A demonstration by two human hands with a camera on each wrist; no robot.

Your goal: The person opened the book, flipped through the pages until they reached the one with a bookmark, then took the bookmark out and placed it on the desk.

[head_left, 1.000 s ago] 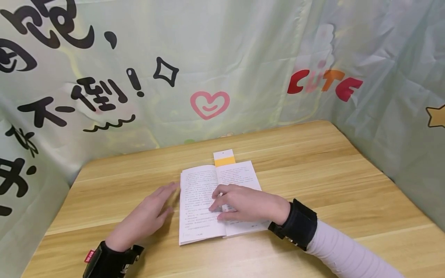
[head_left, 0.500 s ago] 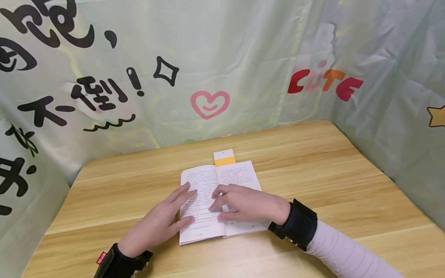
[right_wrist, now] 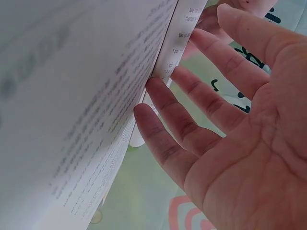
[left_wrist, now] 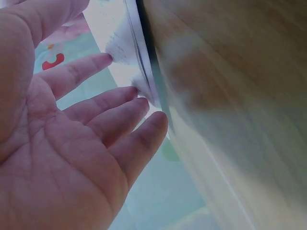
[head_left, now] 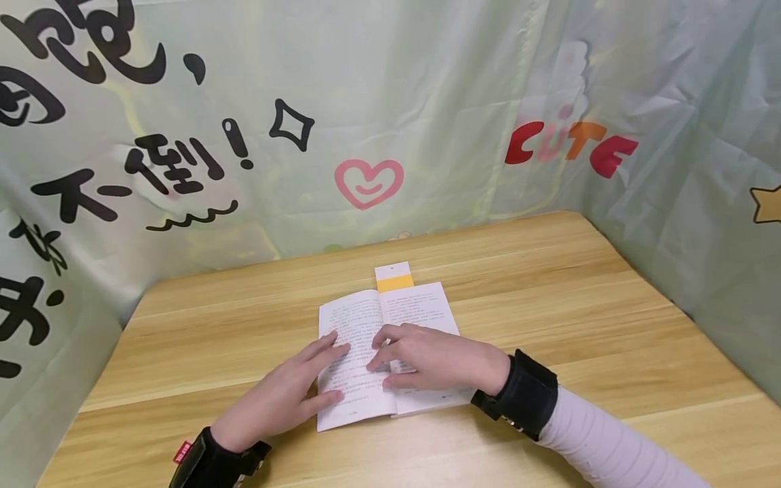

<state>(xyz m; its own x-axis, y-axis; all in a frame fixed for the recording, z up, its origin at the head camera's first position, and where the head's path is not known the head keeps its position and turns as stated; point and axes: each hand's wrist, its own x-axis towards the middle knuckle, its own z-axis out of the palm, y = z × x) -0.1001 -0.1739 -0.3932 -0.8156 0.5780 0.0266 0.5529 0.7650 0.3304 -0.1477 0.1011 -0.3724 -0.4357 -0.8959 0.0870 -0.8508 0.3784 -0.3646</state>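
An open book [head_left: 360, 312] with printed pages lies on the wooden table. Across its left page spread the fingers of my left hand [head_left: 283, 393], fairly straight, with the tips on the paper close to the outer edge. In the left wrist view those fingertips [left_wrist: 156, 122] reach the side of the book. My right hand [head_left: 436, 359] lies over the right page, its loosely bent fingers reaching to the centre fold. The right wrist view has these fingertips [right_wrist: 156, 84] right at the fold, gripping nothing. Part of the right page is hidden under this hand.
A white and yellow card [head_left: 393, 276] sticks out past the book's top edge at the fold. The wooden table [head_left: 579, 291] extends around the book. Behind it and at the sides hangs a pale green printed curtain [head_left: 427, 102].
My left hand has moved right, from beside the book onto its left page. That page's outer edge has shifted slightly inward. The right hand has stayed in place.
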